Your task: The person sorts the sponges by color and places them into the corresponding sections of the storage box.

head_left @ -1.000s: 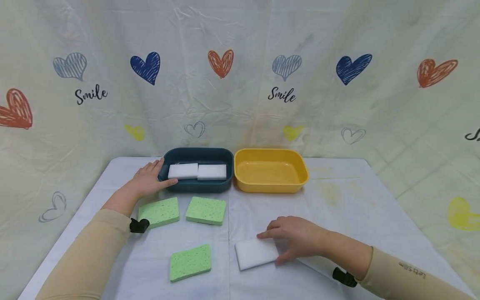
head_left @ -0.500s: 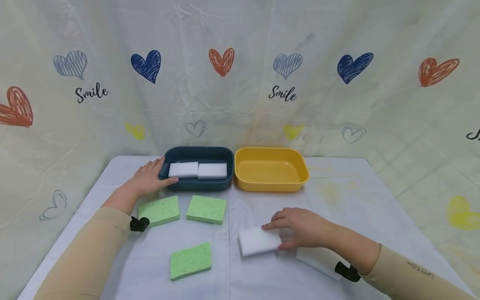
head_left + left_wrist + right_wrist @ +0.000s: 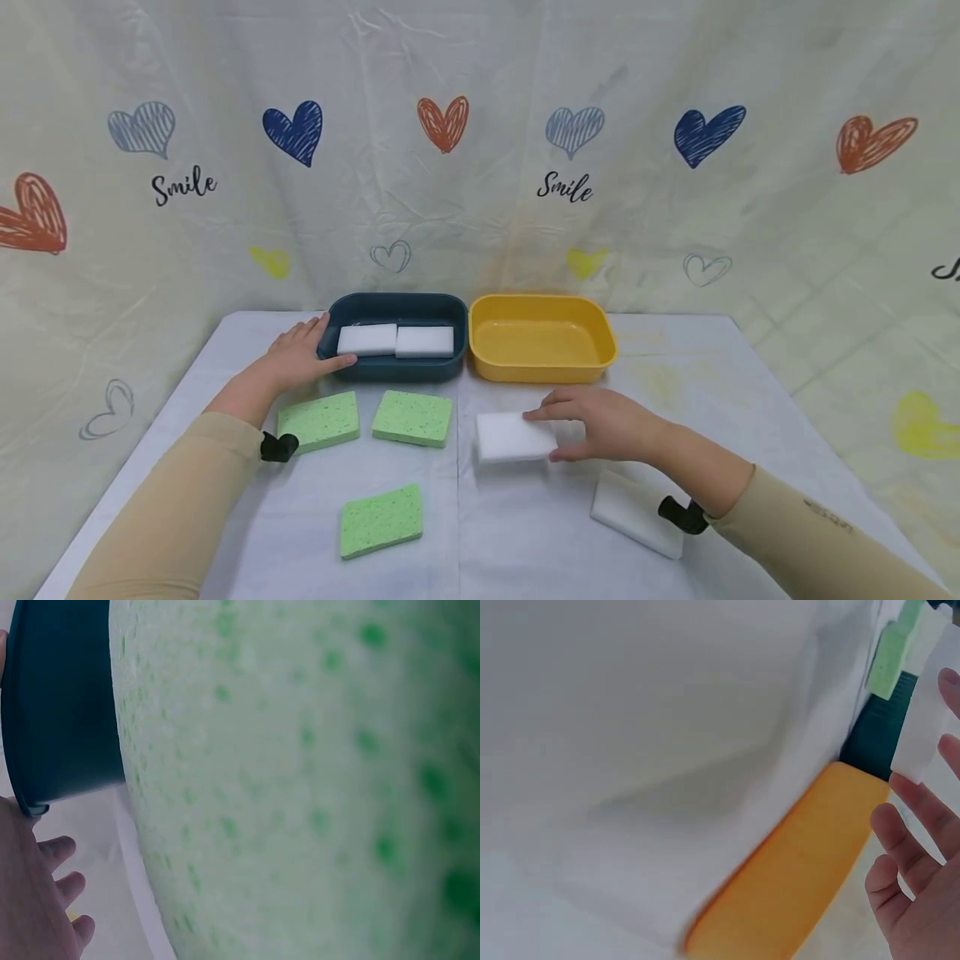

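Observation:
In the head view my right hand (image 3: 611, 423) pinches the right end of a white sponge (image 3: 512, 438) between thumb and fingers. The sponge hangs above the cloth. In the right wrist view the white sponge (image 3: 927, 712) sits between the fingers, with the other fingers spread loosely. My left hand (image 3: 298, 362) rests at the left end of the dark teal container (image 3: 397, 372), thumb along its near rim and straight fingers along its side. Two white sponges (image 3: 424, 342) lie inside that container. Another white sponge (image 3: 636, 515) lies partly hidden under the right forearm.
A yellow container (image 3: 543, 372) stands right beside the teal one. Three green sponges lie on the white cloth: one by the left wrist (image 3: 321, 422), another nearer the middle (image 3: 412, 419), and a third sponge (image 3: 382, 521) in front. A heart-printed curtain (image 3: 480, 208) hangs behind.
My right hand has lifted the white sponge off the cloth and moved it away from me, toward the containers. More of the sponge under the forearm shows. The left hand has stayed put.

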`<state>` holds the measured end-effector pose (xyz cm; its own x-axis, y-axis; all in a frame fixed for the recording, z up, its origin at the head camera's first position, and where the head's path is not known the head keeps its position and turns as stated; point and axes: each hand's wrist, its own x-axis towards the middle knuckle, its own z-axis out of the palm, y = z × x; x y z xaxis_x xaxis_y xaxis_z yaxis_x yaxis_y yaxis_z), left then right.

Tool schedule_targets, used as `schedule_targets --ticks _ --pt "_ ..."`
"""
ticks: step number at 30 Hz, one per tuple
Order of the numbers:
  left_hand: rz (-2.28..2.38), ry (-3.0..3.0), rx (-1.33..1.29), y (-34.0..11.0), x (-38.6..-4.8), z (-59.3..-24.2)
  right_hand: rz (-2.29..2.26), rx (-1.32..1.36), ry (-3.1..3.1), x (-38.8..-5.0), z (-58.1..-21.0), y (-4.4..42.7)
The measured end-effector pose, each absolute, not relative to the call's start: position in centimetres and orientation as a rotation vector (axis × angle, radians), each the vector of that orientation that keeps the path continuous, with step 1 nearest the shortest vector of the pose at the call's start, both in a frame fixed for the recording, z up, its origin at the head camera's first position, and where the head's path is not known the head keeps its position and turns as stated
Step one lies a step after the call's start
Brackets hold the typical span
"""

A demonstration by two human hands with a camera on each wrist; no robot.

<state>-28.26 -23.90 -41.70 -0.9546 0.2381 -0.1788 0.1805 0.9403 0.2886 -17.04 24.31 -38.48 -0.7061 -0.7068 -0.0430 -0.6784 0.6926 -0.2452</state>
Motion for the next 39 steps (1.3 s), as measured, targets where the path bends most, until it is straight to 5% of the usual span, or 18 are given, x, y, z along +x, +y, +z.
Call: schedule_targets --ticks 27,39 --pt "0.406 2.889 0.289 -24.0 -28.4 -41.9 -0.448 -0.77 2.766 -28.7 -35.1 13.8" --pt "0.395 2.904 0.294 -23.8 -28.7 -42.1 -0.269 -0.781 2.753 -32.4 -36.6 6.9"
